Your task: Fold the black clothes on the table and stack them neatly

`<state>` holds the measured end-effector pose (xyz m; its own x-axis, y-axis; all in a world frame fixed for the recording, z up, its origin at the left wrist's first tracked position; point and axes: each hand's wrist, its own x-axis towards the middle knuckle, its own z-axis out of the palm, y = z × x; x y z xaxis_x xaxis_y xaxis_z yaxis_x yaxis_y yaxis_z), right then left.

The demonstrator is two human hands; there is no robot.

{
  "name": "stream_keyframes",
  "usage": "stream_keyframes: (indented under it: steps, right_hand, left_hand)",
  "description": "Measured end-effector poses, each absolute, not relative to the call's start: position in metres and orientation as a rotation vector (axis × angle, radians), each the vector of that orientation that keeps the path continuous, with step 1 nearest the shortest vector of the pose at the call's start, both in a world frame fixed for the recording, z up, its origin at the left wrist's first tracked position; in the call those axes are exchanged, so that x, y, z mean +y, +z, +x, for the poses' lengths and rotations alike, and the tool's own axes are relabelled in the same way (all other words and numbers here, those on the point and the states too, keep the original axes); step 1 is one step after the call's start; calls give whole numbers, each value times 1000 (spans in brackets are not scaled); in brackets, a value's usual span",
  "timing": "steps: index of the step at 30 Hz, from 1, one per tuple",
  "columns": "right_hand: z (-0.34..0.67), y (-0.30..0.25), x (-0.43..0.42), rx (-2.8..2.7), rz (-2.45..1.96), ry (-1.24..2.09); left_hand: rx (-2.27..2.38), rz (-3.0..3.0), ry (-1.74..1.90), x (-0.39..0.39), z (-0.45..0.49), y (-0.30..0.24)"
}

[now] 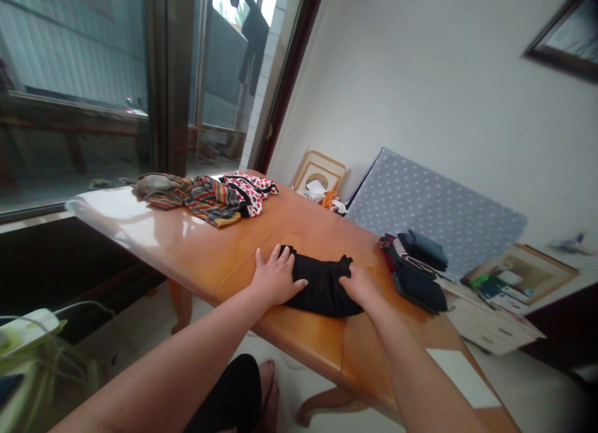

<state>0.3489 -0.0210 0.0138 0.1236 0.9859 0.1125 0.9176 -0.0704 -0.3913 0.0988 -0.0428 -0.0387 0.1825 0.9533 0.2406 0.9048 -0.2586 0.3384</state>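
A folded black garment (318, 286) lies on the wooden table (299, 218) near its front edge; its exact kind cannot be told. My left hand (275, 277) rests flat on the garment's left end, fingers spread and thumb stretched across the cloth. At the other end, my right hand (357, 285) grips the edge, its thumb on top and the other fingers mostly hidden.
Stacked folded clothes (415, 274) stand to the right. Loose patterned clothes (210, 196) lie at the far left. A white sheet (462, 377) is on the table's right part. Behind stand a dotted blue-grey panel (434, 202) and a white cabinet (486, 321).
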Motion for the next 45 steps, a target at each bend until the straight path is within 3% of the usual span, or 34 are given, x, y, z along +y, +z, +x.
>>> stream_keyframes:
  steps: [4,10,16,20,26,31,37,45]
  right_hand:
    - [300,19,-38,-2087,-2223,-157]
    - [268,14,-47,-2270,-2241,-173]
    - [274,22,-34,-2116,-2341,-222]
    - [274,16,-31,-2183,-2145,-54]
    - [310,12,-20,-1989,-1931,533]
    - [321,-13,-21,-2050,-1778,121]
    - [299,-47,-30,-2156,-1835,215]
    - [326,-18,-45,-1679,-1978,302]
  left_hand:
    - [1815,2306,637,-43,98,-39]
    - [1793,2278,665,-44,97,-39]
    - [1777,2257,672,-45,95,-37]
    - [1765,2238,683,-46,94,-37]
    - [1762,2255,710,-44,94,-42]
    - [1761,2235,713,-43,95,-44]
    - [1750,2261,720,-45,94,-42]
    - [1745,2268,708,-46,92,-40]
